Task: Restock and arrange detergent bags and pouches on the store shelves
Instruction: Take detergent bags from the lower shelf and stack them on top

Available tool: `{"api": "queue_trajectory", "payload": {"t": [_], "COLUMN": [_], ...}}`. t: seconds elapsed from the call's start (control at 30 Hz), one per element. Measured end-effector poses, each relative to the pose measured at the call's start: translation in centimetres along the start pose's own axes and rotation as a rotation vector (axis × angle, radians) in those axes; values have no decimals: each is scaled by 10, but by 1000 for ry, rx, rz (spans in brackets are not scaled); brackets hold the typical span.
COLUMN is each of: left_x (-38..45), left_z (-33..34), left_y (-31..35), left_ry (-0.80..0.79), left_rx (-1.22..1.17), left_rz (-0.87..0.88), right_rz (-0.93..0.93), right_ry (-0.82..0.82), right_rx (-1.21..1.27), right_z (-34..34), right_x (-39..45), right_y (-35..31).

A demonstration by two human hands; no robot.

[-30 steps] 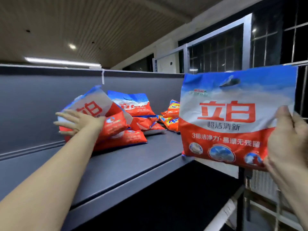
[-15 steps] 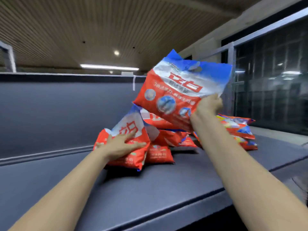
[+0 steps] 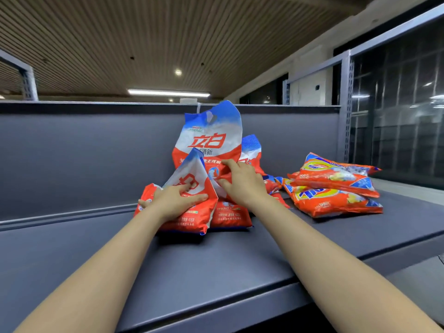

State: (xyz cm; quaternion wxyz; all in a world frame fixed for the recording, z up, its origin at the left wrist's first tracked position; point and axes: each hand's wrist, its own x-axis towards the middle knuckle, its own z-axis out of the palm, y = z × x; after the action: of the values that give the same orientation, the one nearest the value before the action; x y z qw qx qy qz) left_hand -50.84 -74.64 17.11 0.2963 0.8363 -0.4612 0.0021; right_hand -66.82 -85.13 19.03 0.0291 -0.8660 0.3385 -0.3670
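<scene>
Left hand (image 3: 173, 200) spread flat on a red "立白" detergent bag (image 3: 189, 203), right hand (image 3: 240, 182) fingers extended against an upright "立白" bag (image 3: 211, 143) — grey shelf (image 3: 216, 267), orange bags (image 3: 334, 186) stacked right.

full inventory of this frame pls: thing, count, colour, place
Tall bag: 1, red, white and blue, upright at the back of the pile.
Front bag: 1, red and white, at the pile's front left.
Other red bags: several, partly hidden behind and under those two; count unclear.
Orange bags: at least 2, orange and yellow, stacked flat to the right.
Shelf: 1, dark grey, under everything.
Back panel: 1, dark grey, behind the shelf.
Ceiling lights: 1 strip plus small spots, white, above.
Left hand: on the front bag.
Right hand: on the tall bag.
</scene>
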Motion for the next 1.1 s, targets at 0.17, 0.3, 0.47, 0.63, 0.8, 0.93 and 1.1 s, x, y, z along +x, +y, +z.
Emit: {"api": "queue_trajectory", "payload": {"t": [0.17, 0.3, 0.47, 0.63, 0.8, 0.93, 1.1], "left_x": [-11, -19, -31, -59, -105, -153, -218], "left_z": [4, 6, 2, -1, -7, -17, -37], "left_y": [5, 2, 0, 0, 1, -2, -8], "left_ry": [116, 192, 212, 225, 186, 187, 311], "left_rx": [-6, -57, -131, -49, 22, 134, 226], "left_rz": [8, -11, -20, -62, -72, -126, -185], "right_rz": [-22, -54, -91, -104, -117, -160, -262], "right_ry": [-107, -131, -176, -191, -223, -320, -372], "right_rx": [150, 233, 279, 342, 374, 303, 241], "right_z": [-2, -5, -14, -23, -30, -35, -50], "right_x": [-13, -36, -54, -81, -114, -142, -177], "right_y": [5, 14, 15, 17, 14, 4, -14]}}
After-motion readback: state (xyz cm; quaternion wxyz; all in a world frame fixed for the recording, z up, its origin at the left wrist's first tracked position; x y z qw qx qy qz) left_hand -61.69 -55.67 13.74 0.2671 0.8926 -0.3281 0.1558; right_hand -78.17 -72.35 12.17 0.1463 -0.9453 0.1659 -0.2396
